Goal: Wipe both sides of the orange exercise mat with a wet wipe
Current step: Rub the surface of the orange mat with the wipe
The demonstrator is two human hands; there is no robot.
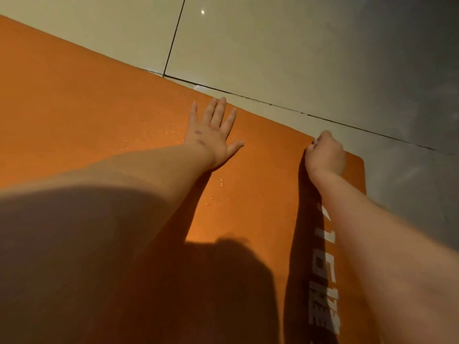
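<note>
The orange exercise mat (99, 100) lies flat on a tiled floor, with white lettering (323, 281) along its right end. Wet specks glint on its surface. My left hand (213, 132) presses flat on the mat, fingers spread, its fingertips at the far edge. My right hand (326, 152) is a tight fist at the far edge near the right corner, and its fingers seem to curl over the mat's edge. No wet wipe shows in either hand or on the mat.
Pale glossy floor tiles (273, 45) with dark grout lines lie beyond the mat's far edge and to its right. My shadow darkens the near part of the mat.
</note>
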